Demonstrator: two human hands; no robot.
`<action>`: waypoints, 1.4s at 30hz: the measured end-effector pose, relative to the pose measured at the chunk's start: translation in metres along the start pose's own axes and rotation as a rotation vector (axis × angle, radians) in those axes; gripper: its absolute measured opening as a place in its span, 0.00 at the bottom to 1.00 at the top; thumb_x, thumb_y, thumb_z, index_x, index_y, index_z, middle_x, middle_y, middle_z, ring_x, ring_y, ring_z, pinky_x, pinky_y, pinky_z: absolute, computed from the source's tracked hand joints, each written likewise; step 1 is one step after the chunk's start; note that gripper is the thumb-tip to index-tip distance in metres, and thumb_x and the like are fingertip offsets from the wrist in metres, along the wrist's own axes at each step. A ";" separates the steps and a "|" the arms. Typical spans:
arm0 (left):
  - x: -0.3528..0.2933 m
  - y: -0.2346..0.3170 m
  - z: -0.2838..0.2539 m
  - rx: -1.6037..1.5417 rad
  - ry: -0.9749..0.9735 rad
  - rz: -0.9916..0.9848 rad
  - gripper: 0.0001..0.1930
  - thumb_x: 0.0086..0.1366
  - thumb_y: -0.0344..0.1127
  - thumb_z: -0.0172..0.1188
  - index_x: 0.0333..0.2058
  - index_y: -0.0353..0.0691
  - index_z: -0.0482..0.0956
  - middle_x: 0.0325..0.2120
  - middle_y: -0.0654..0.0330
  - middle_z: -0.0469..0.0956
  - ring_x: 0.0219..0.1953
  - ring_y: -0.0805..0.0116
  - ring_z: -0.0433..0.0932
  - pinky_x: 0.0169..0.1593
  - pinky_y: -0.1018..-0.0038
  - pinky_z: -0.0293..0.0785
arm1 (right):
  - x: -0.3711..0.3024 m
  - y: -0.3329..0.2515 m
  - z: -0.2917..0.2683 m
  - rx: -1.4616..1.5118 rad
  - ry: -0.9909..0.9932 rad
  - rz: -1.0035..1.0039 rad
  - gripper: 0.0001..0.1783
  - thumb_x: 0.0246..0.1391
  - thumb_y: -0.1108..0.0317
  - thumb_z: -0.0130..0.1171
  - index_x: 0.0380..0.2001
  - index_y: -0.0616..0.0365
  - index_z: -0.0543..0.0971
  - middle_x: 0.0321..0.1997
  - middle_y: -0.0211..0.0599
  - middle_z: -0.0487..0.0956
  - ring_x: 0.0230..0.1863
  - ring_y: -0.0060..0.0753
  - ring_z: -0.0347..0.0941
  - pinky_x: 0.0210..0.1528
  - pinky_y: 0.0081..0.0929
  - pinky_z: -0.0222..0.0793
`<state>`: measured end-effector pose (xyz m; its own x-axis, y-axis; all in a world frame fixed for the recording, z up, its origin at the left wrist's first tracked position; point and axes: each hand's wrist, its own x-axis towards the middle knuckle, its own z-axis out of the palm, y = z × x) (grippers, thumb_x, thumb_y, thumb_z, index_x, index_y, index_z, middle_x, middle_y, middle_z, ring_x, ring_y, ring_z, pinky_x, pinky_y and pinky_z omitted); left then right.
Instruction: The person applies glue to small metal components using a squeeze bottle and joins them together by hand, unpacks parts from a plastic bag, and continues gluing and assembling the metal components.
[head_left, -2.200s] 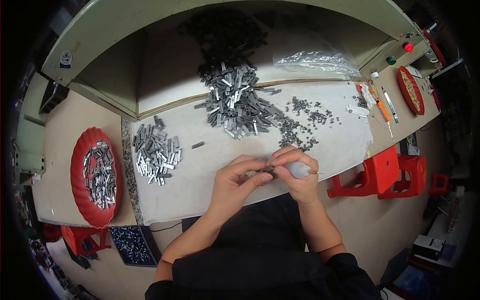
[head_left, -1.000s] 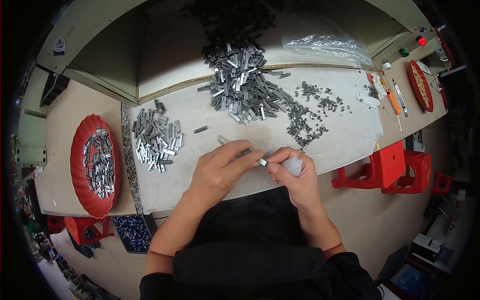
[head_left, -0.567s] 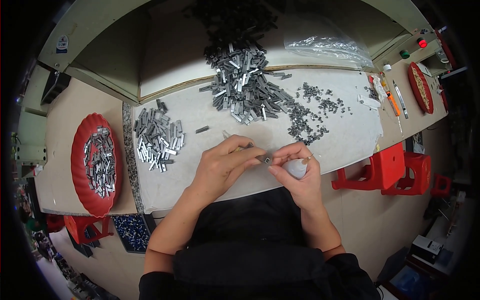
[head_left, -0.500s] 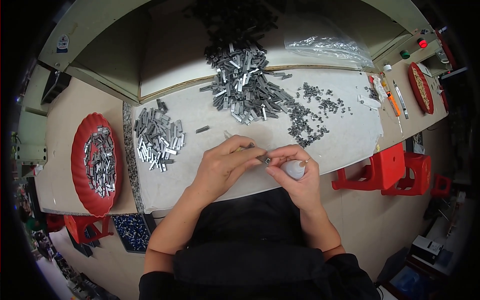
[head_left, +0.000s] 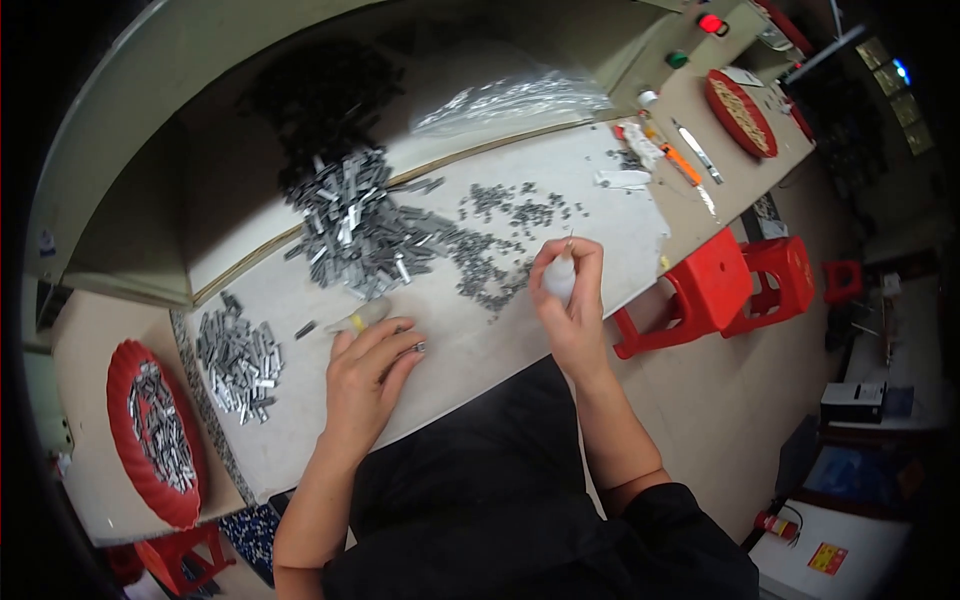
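Pale worktop (head_left: 470,370) bears heaped metal pieces (head_left: 360,235); red stools (head_left: 712,285) stand alongside.

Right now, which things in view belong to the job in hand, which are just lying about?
Likely in the job:
metal part in left hand
translucent yellow-banded item
white squeeze bottle in right hand
pile of metal pieces
small metal bits

Probably lying about:
clear plastic bag
orange tool
red stools

From the wearer's head, a wide fisheye looks steeply down over the near side of the table (head_left: 480,372), rolled sideways, taking in floor (head_left: 690,420) to its near right.
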<state>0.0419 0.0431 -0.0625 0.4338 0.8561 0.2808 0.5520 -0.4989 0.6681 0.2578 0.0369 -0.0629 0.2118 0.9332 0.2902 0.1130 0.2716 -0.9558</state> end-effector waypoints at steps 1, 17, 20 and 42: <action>-0.002 0.000 0.002 0.040 -0.002 -0.014 0.09 0.46 0.28 0.61 0.29 0.41 0.78 0.35 0.62 0.75 0.30 0.65 0.70 0.36 0.75 0.63 | 0.009 0.004 -0.010 -0.015 0.019 -0.012 0.18 0.41 0.81 0.40 0.39 0.59 0.58 0.35 0.33 0.63 0.37 0.22 0.61 0.39 0.15 0.58; -0.019 0.012 -0.002 -0.194 0.190 -0.111 0.11 0.45 0.22 0.60 0.31 0.35 0.77 0.28 0.57 0.78 0.30 0.66 0.76 0.35 0.78 0.69 | 0.054 0.019 -0.091 0.036 0.264 -0.095 0.17 0.51 0.68 0.50 0.44 0.58 0.63 0.39 0.33 0.67 0.42 0.26 0.63 0.46 0.25 0.59; -0.027 0.021 -0.004 -0.261 0.194 -0.201 0.10 0.46 0.21 0.59 0.30 0.35 0.77 0.26 0.57 0.78 0.28 0.68 0.77 0.33 0.80 0.70 | 0.115 0.025 -0.125 -0.691 0.206 -0.248 0.05 0.48 0.72 0.50 0.29 0.59 0.74 0.29 0.33 0.74 0.35 0.31 0.67 0.41 0.25 0.62; -0.053 0.005 -0.006 -0.120 0.228 -0.115 0.07 0.48 0.29 0.60 0.27 0.37 0.73 0.24 0.59 0.75 0.23 0.64 0.75 0.26 0.75 0.70 | 0.177 0.072 -0.175 -0.631 0.006 -0.381 0.07 0.47 0.77 0.51 0.33 0.61 0.73 0.36 0.33 0.71 0.41 0.25 0.68 0.44 0.17 0.61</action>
<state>0.0171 -0.0044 -0.0696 0.1942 0.9211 0.3373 0.4942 -0.3889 0.7775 0.4732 0.1803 -0.0719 0.0517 0.7994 0.5986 0.7165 0.3879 -0.5798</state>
